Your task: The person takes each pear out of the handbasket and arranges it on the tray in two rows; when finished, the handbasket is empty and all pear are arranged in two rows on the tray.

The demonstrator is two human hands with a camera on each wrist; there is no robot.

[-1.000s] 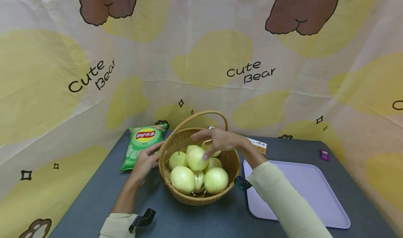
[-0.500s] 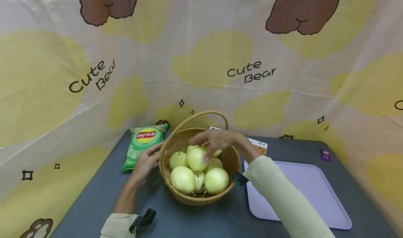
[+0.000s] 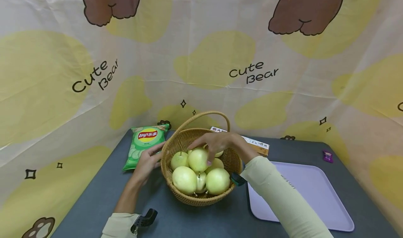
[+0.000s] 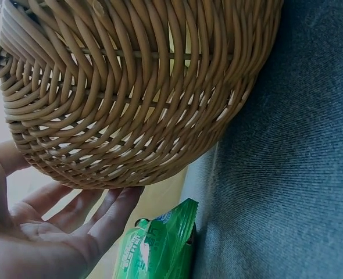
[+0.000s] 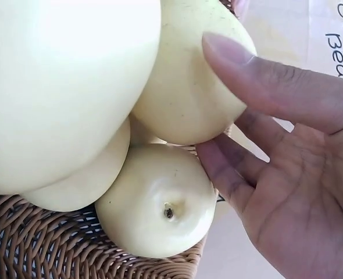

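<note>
A round wicker basket (image 3: 201, 201) with an arched handle holds several pale yellow-green pears (image 3: 184, 180). My right hand (image 3: 218, 143) reaches over the basket from the right. Its thumb lies on one side of a pear (image 5: 189, 81) and its fingers curl behind that pear, as the right wrist view shows. In the head view this seems to be the top pear (image 3: 198, 159). My left hand (image 3: 146, 166) rests against the basket's left side. In the left wrist view its fairly straight fingers (image 4: 116, 218) touch the wicker wall; the thumb tip is hidden.
A green Lay's chip bag (image 3: 145, 143) stands behind my left hand. To the right lies a lilac tray (image 3: 302, 192), with a small purple packet (image 3: 327, 156) beyond it. A flat white and orange box (image 3: 259, 147) sits partly hidden behind the basket.
My right hand has lowered slightly among the pears and its thumb has closed in on the top pear. The left hand and the basket stay in place.
</note>
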